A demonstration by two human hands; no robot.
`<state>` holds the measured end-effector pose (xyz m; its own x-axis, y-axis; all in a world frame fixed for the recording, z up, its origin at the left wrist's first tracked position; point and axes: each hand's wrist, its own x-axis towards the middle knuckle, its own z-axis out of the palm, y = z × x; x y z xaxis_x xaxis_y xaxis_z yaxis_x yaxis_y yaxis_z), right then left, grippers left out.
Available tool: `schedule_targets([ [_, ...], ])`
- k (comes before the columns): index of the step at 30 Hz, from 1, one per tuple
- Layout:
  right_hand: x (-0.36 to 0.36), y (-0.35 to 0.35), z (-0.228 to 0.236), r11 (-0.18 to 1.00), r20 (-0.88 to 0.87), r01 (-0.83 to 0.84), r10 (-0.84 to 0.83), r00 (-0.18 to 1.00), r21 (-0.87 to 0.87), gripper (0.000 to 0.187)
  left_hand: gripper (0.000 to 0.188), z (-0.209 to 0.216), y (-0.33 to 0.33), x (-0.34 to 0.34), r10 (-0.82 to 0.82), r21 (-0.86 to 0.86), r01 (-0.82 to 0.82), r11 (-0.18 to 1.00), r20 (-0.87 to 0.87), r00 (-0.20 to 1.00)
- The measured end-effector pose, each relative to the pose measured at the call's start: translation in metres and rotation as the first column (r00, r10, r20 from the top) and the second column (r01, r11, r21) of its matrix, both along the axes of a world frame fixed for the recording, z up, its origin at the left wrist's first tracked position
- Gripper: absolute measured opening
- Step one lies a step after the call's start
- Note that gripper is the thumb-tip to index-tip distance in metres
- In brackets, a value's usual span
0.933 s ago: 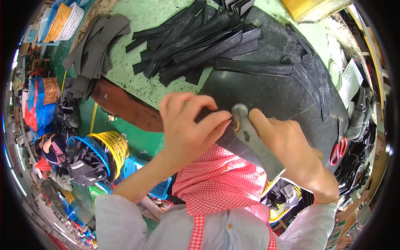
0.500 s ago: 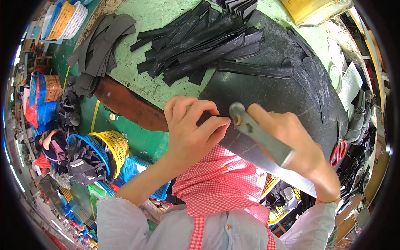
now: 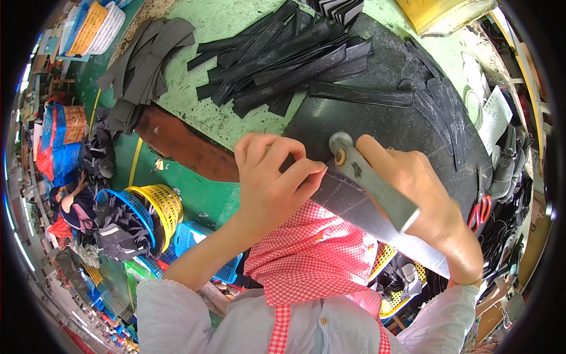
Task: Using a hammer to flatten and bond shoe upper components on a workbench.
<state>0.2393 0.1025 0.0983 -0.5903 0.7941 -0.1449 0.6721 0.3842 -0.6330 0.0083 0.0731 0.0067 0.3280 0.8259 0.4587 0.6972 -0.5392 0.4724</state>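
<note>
My right hand (image 3: 413,189) is closed round the handle of a hammer (image 3: 377,190), which is mostly hidden behind its grey metal head. The head's round face points up and left, and its flat, widening end lies toward my wrist. Left of the hammer, my left hand (image 3: 274,177) is held low over the near edge of a dark slab (image 3: 330,118), fingers curled, thumb and forefinger pinched together. What they pinch, if anything, is too dark and hidden to make out. The hammer's round face is close to these fingertips, apart from them.
Black strips (image 3: 283,59) lie heaped on the green tabletop (image 3: 177,112), and grey pieces (image 3: 147,65) at its left. A brown curved piece (image 3: 183,147) hangs along the edge. Red-handled scissors (image 3: 480,212) are at right. Baskets (image 3: 162,206) stand below left; a person (image 3: 76,206) is beyond.
The hammer and my right hand have shifted slightly to the right, and the hammer head has tipped a little. My left hand stays almost where it was, still pinched.
</note>
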Motion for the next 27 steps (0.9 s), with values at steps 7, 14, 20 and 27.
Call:
schedule_targets([
  [7,-0.006,-0.001,0.003,0.998,0.148,-0.043,0.048,0.988,-0.036,0.017,0.043,0.005,-0.04,0.015,-0.315,-0.062,0.324,0.944,0.125,0.941],
  [14,-0.01,-0.004,0.005,0.997,0.003,0.018,-0.017,1.0,-0.079,0.016,0.061,-0.005,-0.062,0.043,-0.355,-0.157,0.341,0.927,-0.075,0.932],
  [20,0.034,-0.02,0.008,0.919,-0.27,0.267,-0.347,0.898,-0.291,0.023,0.036,0.001,-0.021,0.08,-0.326,-0.068,0.328,0.942,0.035,0.945],
  [27,0.095,-0.099,0.018,0.875,-0.134,0.468,-0.482,0.866,-0.124,0.012,0.032,0.021,0.027,0.058,-0.461,-0.109,0.471,0.875,0.106,0.881],
])
